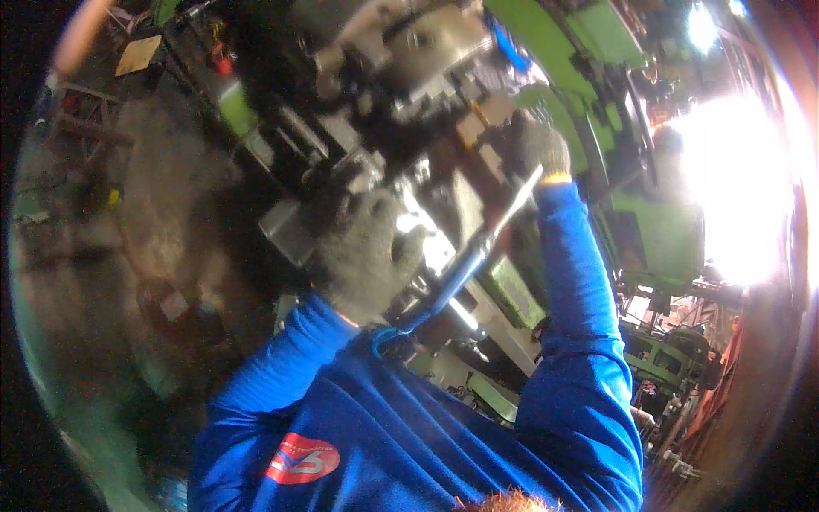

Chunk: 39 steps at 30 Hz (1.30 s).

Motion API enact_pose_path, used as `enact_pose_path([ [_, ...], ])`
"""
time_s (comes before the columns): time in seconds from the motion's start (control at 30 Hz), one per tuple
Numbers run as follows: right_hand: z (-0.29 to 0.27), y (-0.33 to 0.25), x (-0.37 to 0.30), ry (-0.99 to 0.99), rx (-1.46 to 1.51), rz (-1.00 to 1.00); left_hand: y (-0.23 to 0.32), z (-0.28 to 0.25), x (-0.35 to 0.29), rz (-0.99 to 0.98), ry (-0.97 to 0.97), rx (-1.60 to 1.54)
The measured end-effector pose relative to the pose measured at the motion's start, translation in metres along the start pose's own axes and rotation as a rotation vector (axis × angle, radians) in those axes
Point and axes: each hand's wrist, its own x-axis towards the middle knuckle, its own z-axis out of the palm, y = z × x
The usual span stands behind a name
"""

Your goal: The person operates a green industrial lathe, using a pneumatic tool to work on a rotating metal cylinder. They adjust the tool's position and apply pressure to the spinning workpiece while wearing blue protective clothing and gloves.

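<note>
My left hand (367, 256), in a grey knitted glove, bends over the metal parts of a green machine (512, 290). Its fingers curl down into shadow; what they hold is hidden. Farther off to the right, my right hand (542, 147), gloved too with a yellow cuff edge, is closed at a dark part of the machine that I cannot make out. Between my forearms slants a blue tube-like piece (452, 286) with a pale, narrow upper end. Bright metal (435, 243) shines just right of my left glove. Both hands are somewhat blurred.
A large grey machine block (431, 43) stands at the far side. Green machine panels (653, 230) rise on the right, before a glaring bright opening (734, 188). More green machinery (674, 354) sits at the lower right. A stained dark floor (162, 188) lies to the left.
</note>
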Motion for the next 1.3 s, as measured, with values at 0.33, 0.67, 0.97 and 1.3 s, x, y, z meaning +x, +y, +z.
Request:
enact_pose_path([
  [0.33, -0.005, -0.009, -0.002, 0.076, -0.079, -0.1, 0.009, -0.007, 0.003, -0.01, -0.006, -0.009],
  [0.67, -0.038, 0.025, 0.016, 0.475, 0.014, -0.731, -0.005, 0.002, 0.0, 0.078, 0.012, 0.014],
  [0.97, 0.017, 0.045, 0.014, 0.186, 0.536, -0.339, 0.003, -0.001, 0.0, 0.002, 0.036, -0.009],
  [1.3, 0.051, 0.064, 0.033, 0.105, 0.163, -0.487, -0.001, 0.002, -0.003, -0.023, 0.012, -0.095],
])
